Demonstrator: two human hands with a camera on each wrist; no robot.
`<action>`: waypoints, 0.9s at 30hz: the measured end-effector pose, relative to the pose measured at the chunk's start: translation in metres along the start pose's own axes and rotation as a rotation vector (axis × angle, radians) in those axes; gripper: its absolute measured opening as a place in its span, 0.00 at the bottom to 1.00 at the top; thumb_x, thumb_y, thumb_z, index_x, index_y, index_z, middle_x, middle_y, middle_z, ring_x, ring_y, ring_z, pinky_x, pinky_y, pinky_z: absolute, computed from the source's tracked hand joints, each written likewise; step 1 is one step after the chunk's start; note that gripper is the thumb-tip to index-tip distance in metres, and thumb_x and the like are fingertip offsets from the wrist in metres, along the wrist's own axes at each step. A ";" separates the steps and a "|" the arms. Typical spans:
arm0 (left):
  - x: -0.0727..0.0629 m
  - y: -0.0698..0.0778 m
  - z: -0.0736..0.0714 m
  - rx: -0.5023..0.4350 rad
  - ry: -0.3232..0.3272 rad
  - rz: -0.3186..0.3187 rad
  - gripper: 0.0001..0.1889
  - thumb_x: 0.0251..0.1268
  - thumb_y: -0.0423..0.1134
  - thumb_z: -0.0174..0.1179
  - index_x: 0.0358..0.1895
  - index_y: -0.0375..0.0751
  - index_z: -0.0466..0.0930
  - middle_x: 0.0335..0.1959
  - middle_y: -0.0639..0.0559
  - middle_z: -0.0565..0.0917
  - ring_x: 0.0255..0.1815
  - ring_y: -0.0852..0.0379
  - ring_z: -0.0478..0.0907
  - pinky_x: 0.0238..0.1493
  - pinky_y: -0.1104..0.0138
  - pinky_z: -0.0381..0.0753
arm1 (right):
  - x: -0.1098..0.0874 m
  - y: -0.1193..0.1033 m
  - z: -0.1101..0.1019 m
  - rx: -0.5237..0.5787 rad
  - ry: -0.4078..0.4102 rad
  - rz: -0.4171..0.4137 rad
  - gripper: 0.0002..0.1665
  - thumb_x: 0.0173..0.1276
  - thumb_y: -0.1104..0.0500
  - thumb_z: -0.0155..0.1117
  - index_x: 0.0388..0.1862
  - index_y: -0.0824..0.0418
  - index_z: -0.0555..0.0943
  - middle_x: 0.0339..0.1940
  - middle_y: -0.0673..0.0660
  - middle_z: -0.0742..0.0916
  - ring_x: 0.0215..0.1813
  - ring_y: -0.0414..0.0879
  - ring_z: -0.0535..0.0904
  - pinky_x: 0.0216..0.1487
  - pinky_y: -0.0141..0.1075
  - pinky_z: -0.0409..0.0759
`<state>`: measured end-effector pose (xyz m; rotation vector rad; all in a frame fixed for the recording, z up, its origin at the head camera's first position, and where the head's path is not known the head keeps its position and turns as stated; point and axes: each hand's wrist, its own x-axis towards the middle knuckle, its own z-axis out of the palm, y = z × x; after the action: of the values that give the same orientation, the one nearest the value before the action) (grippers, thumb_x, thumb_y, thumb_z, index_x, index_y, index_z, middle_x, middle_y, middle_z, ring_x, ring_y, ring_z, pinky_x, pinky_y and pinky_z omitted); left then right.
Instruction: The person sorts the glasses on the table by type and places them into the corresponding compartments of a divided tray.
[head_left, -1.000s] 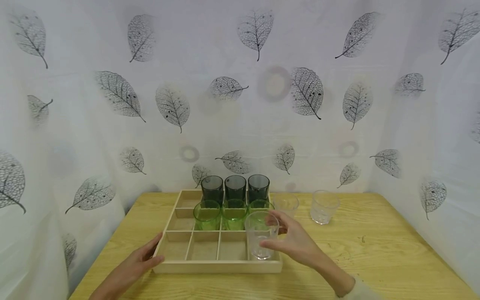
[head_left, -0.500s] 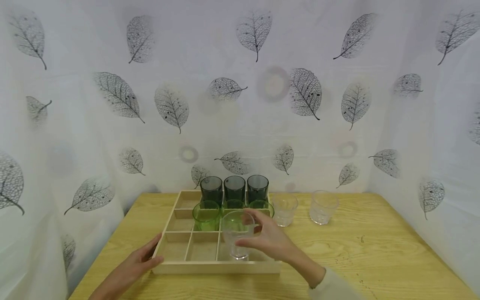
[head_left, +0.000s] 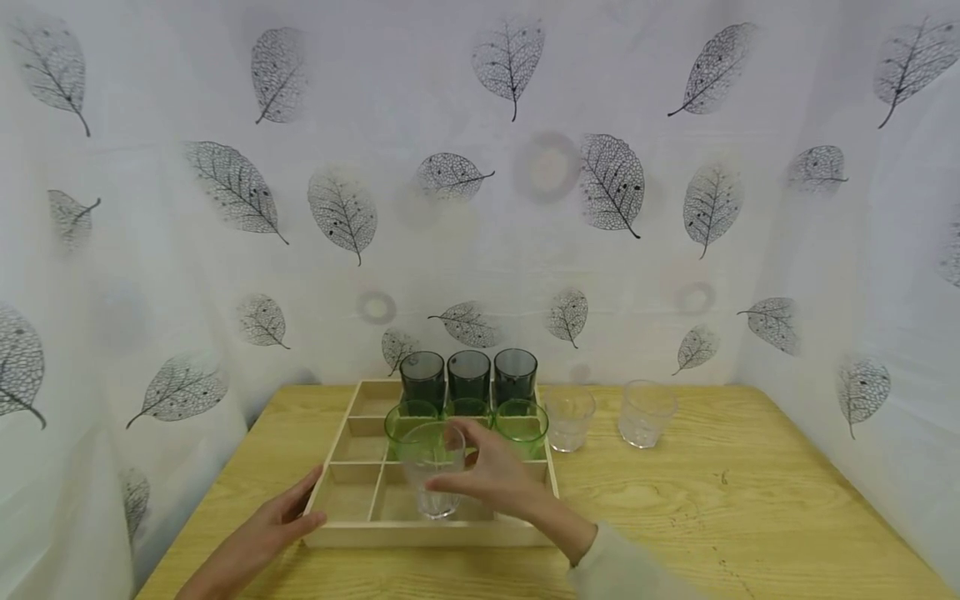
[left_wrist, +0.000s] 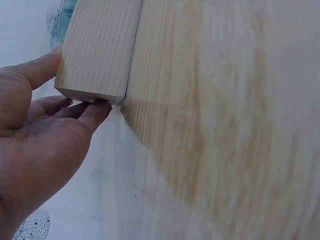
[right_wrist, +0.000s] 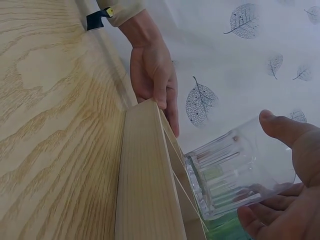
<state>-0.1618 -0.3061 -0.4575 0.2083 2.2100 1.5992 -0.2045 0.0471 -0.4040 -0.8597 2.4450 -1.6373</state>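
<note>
A wooden tray (head_left: 420, 536), divided into compartments, lies on the table. My left hand (head_left: 266, 525) grips its front left corner; in the left wrist view the thumb is at the top edge and the fingertips (left_wrist: 97, 112) touch the end face. My right hand (head_left: 495, 475) holds a clear tumbler (right_wrist: 240, 167) upright between thumb and fingers. The tumbler is over the second front compartment from the left, its base close over the tray's front part. Green glasses (head_left: 522, 429) stand in the middle row behind it, partly hidden by the hand and tumbler.
Three dark grey glasses (head_left: 469, 377) fill compartments in the back row. Two more clear tumblers (head_left: 570, 421) stand on the table right of the tray. A white curtain (head_left: 480, 250) with leaf prints hangs behind the wooden table (head_left: 675, 500).
My right hand has carried the clear tumbler leftward along the tray's front row, from the rightmost compartment to over the second from the left. The left hand stays on the corner.
</note>
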 end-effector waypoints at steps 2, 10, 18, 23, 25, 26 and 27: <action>0.000 0.000 0.000 -0.005 -0.004 -0.005 0.44 0.84 0.45 0.51 0.83 0.33 0.29 0.82 0.30 0.33 0.81 0.30 0.35 0.53 0.81 0.68 | 0.004 -0.001 0.005 0.012 -0.001 -0.003 0.50 0.58 0.53 0.83 0.74 0.68 0.71 0.55 0.62 0.84 0.46 0.46 0.82 0.48 0.34 0.81; 0.001 0.003 0.001 0.020 0.002 -0.031 0.44 0.85 0.46 0.50 0.83 0.33 0.29 0.82 0.28 0.34 0.80 0.29 0.37 0.67 0.61 0.71 | 0.016 -0.006 0.023 0.061 0.014 -0.021 0.52 0.57 0.56 0.84 0.75 0.72 0.68 0.55 0.64 0.83 0.45 0.46 0.81 0.46 0.33 0.81; 0.001 0.000 0.001 -0.003 -0.005 -0.014 0.44 0.85 0.44 0.50 0.83 0.31 0.29 0.82 0.27 0.34 0.80 0.27 0.37 0.56 0.77 0.71 | 0.018 -0.005 0.035 0.085 0.020 -0.025 0.51 0.55 0.57 0.85 0.74 0.69 0.70 0.56 0.65 0.84 0.41 0.45 0.81 0.40 0.33 0.83; 0.001 -0.001 0.001 -0.020 -0.018 0.001 0.43 0.85 0.43 0.50 0.82 0.30 0.28 0.81 0.25 0.33 0.80 0.26 0.36 0.54 0.79 0.71 | 0.016 0.000 0.040 0.081 0.024 -0.009 0.53 0.52 0.60 0.86 0.74 0.71 0.70 0.56 0.65 0.84 0.43 0.51 0.83 0.40 0.31 0.82; 0.001 -0.001 0.001 -0.023 -0.018 0.008 0.43 0.85 0.42 0.50 0.82 0.29 0.28 0.81 0.25 0.33 0.80 0.26 0.36 0.53 0.79 0.71 | 0.015 0.002 0.041 0.063 0.026 -0.008 0.54 0.52 0.59 0.86 0.74 0.72 0.69 0.57 0.66 0.84 0.44 0.52 0.84 0.41 0.31 0.82; 0.001 -0.001 0.001 -0.022 -0.018 0.010 0.43 0.85 0.42 0.50 0.82 0.29 0.28 0.81 0.25 0.33 0.80 0.26 0.37 0.53 0.80 0.71 | 0.014 0.004 0.042 0.060 0.025 -0.013 0.54 0.52 0.59 0.86 0.74 0.72 0.69 0.57 0.66 0.84 0.44 0.53 0.84 0.42 0.31 0.82; 0.001 -0.001 0.001 -0.021 -0.017 0.012 0.43 0.85 0.42 0.50 0.82 0.29 0.28 0.81 0.25 0.33 0.80 0.26 0.37 0.53 0.80 0.71 | 0.014 0.004 0.042 0.048 0.025 -0.018 0.54 0.53 0.58 0.86 0.74 0.72 0.68 0.58 0.66 0.84 0.44 0.53 0.84 0.42 0.31 0.82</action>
<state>-0.1618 -0.3048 -0.4586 0.2293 2.1821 1.6204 -0.2028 0.0062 -0.4226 -0.8616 2.4107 -1.7157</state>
